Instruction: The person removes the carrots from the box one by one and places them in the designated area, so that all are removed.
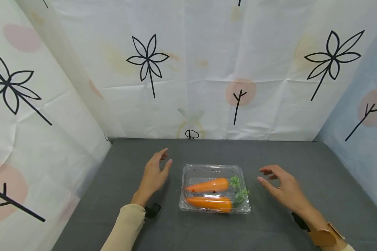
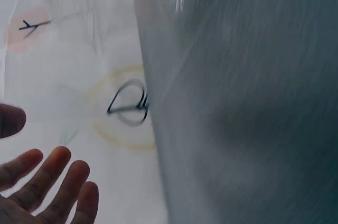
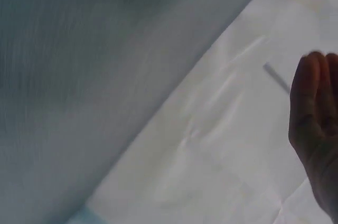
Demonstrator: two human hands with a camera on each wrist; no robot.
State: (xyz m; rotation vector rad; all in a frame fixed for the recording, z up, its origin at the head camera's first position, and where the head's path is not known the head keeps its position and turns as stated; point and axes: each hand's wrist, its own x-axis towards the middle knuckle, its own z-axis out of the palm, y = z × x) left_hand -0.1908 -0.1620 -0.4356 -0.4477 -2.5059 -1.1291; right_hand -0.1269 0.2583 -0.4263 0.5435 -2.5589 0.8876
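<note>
Head view shows us a clear plastic box on the grey table, between the left hand and the right hand. Neither hand touches it. We judge that this flanking relation matters most: the box lies to the right of the left hand and to the left of the right hand, with a small gap on each side. The fingertip gaps look so alike that we cannot call one hand clearly nearer.

We read the box's long axis as running left to right, across the line between the hands, so its short sides face them. The far carrot and near carrot lie inside the same way, tips left and green tops right. We cannot tell whether the lid is fastened.

Both hands have hold of nothing. On the left, we see loosely bent, parted fingers and the thumb well apart; on the right, the fingers sit close together, gently bent, with the thumb away from them. The left hand's fingertips reach past the box's far edge, while the right thumb tip is level with the far carrot.
</note>
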